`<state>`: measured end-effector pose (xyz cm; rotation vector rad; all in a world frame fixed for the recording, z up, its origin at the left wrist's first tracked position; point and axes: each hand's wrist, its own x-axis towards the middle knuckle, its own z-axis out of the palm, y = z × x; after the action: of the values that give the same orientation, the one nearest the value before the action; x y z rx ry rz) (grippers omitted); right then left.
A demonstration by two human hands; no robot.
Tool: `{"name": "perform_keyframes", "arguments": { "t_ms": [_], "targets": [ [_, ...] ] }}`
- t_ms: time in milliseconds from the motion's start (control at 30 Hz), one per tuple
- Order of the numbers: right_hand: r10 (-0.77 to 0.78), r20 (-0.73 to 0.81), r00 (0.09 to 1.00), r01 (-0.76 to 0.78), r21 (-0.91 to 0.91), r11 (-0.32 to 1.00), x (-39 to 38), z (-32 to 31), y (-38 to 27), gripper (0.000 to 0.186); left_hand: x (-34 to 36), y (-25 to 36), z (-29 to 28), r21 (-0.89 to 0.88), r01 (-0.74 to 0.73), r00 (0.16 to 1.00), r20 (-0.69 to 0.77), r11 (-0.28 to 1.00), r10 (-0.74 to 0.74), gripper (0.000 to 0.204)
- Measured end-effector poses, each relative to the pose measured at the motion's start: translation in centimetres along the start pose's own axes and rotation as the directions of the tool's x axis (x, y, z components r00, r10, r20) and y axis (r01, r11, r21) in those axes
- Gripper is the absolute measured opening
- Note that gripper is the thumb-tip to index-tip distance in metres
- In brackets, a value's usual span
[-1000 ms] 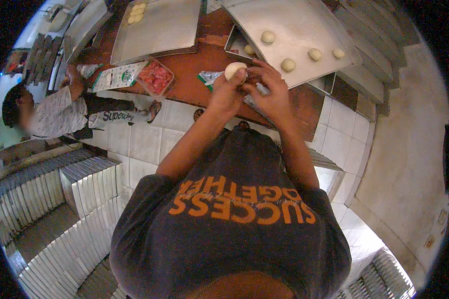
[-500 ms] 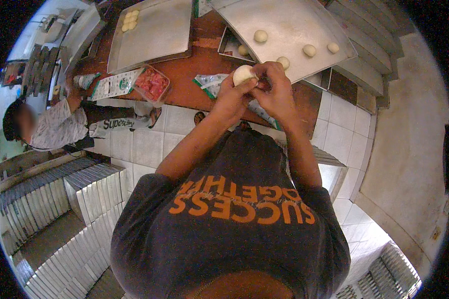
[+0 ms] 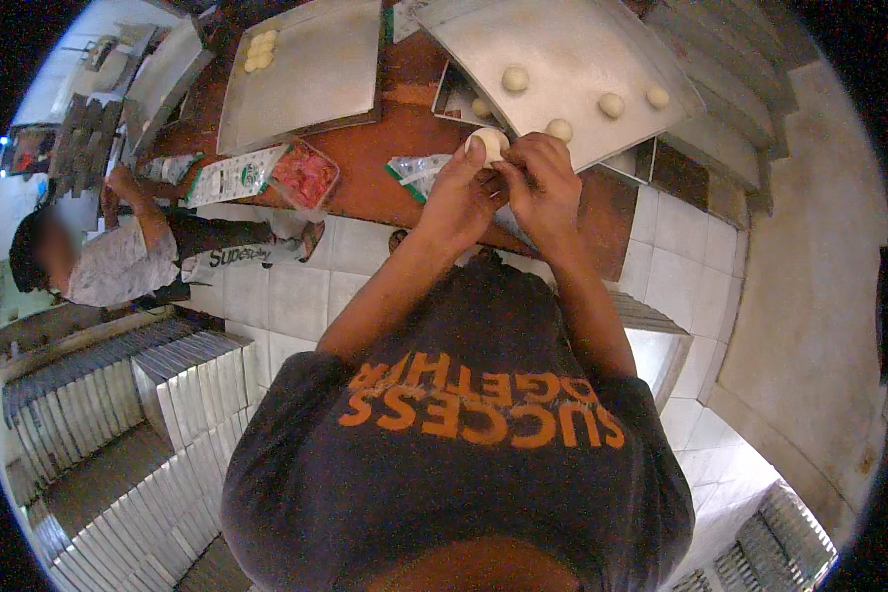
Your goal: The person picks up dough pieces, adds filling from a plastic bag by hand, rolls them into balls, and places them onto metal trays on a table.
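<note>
In my left hand [image 3: 459, 195] sits a pale, round dough ball [image 3: 490, 144], cupped near the fingertips with the thumb along its side. The fingers of my right hand [image 3: 543, 183] are closed at the dough's near right edge, pinching it. Both hands are raised over the front of the brown table [image 3: 405, 138]. Just beyond them, a large metal tray [image 3: 587, 49] carries several separate dough balls [image 3: 514, 78]. One more pale ball [image 3: 481, 108] shows partly under that tray's left edge.
To the left, another metal tray [image 3: 311, 84] holds a cluster of small dough balls [image 3: 260, 49]. A clear tub of red pieces [image 3: 304, 176] sits at the table's front edge, near green-and-white packets [image 3: 232, 178]. Another person [image 3: 123, 252] stands at far left. Stacked trays [image 3: 192, 385] stand behind.
The dough has turned in my left hand, and my right fingers have shifted along its edge. At far left, the other person's arm has moved.
</note>
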<state>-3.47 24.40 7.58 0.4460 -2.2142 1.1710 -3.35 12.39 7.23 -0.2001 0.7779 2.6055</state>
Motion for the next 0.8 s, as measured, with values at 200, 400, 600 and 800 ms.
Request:
{"name": "perform_keyframes", "arguments": {
  "t_ms": [200,400,600,800],
  "targets": [
    [0.174,0.116,0.978,-0.182,0.061,0.981,0.7,-1.9,-0.9,0.022,-0.3,-0.1,0.4,0.256,0.005,1.0,-0.03,0.967,0.003,0.026],
    [0.081,0.0,0.997,-0.081,0.08,0.994,-1.5,-1.0,0.1,0.024,0.3,-0.9,-1.3,0.184,0.054,0.996,-0.085,0.982,-0.039,0.028],
    [0.108,-0.005,0.994,-0.108,0.01,0.994,-2.6,-0.8,1.6,0.02,0.5,-3.4,-1.4,0.212,0.02,0.98,-0.196,0.977,0.023,0.03],
    [0.243,0.003,0.97,-0.239,0.198,0.951,-1.7,-4.2,0.2,0.014,0.4,0.2,-0.3,0.867,-0.299,0.944,0.208,0.398,0.258,0.039]
  ]
}}
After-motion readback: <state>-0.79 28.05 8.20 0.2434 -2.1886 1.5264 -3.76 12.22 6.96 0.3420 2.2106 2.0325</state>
